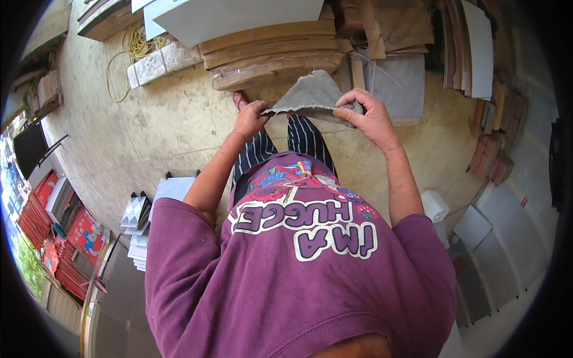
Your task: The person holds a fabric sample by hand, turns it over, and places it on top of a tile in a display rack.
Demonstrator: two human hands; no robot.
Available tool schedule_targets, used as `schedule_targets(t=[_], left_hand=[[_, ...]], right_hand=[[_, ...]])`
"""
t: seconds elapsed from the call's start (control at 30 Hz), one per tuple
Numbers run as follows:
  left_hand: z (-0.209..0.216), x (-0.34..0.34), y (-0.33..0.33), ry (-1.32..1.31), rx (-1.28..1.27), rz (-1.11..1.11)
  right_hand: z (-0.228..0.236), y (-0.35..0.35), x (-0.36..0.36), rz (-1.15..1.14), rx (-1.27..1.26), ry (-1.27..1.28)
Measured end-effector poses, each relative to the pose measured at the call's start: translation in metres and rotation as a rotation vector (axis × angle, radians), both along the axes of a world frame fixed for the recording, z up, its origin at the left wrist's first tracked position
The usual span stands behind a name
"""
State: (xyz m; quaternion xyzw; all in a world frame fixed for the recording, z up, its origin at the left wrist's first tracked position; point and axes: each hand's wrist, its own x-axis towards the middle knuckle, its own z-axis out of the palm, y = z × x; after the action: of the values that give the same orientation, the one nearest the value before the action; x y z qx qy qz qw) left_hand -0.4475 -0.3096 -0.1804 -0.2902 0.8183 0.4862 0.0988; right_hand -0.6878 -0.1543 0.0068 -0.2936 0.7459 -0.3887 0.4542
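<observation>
While left hand (250, 121) pinches left end of grey cloth (311, 92), right hand (371, 118) pinches right end, thumb toward wearer. Fingers of both hands: closed on cloth. Cloth position: spanning gap between hands, above floor (173, 122), ahead of striped trousers (255, 152); ragged edge nearest wearer, opposite part narrowing away. Beyond cloth: brown cardboard stack (271, 56). Farther left: yellow cord (137, 48), near white block (164, 64). Right side: white roll (434, 206), below right forearm in view.
</observation>
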Motion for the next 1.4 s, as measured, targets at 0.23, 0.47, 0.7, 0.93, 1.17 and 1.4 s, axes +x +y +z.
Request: schedule_targets(t=[0.23,0.47,0.7,0.93,1.17,1.4], left_hand=[[-0.047,0.045,-0.021,0.007,0.054,0.284],[-0.04,0.08,-0.054,-0.351,-0.075,0.507],[-0.079,0.15,-0.095,-0.219,-0.12,0.865],[-0.086,0.165,-0.112,-0.146,-0.199,1.086],[-0.166,0.139,-0.092,-0.191,-0.126,1.18],[-0.211,0.05,-0.067,-0.347,-0.013,0.876]], right_hand=[[-0.036,-0.037,-0.004,0.172,0.104,0.155],[-0.118,-0.097,0.013,0.271,0.066,0.392],[-0.151,-0.203,0.049,0.375,-0.065,0.703],[-0.193,-0.282,0.07,0.343,-0.267,0.676],[-0.283,-0.309,0.062,0.271,-0.351,0.511],[-0.371,-0.237,-0.006,0.168,-0.084,0.55]])
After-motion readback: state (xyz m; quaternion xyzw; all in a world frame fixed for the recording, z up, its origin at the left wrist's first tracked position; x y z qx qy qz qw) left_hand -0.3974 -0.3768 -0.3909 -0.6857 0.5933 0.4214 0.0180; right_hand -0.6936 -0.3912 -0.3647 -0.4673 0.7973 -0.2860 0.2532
